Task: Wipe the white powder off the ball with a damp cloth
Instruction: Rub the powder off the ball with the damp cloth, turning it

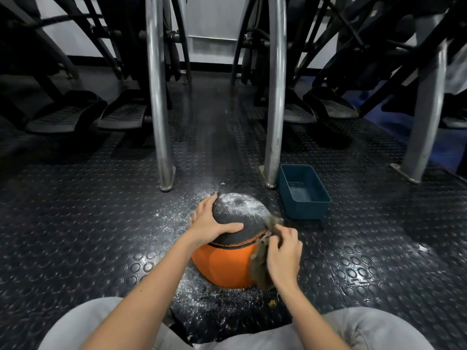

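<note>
Hands: left (pixel 211 221) steadies ball (pixel 235 248), right (pixel 284 251) presses cloth (pixel 260 269).

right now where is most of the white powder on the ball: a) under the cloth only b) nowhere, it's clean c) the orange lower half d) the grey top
d: the ball shows white dust across its grey top, while the orange lower half looks clean.

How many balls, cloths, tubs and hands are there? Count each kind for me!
Orange and dark grey powdered ball: 1
Brown damp cloth: 1
Blue rectangular plastic tub: 1
Hands: 2, the left hand and the right hand
Total: 5
</note>
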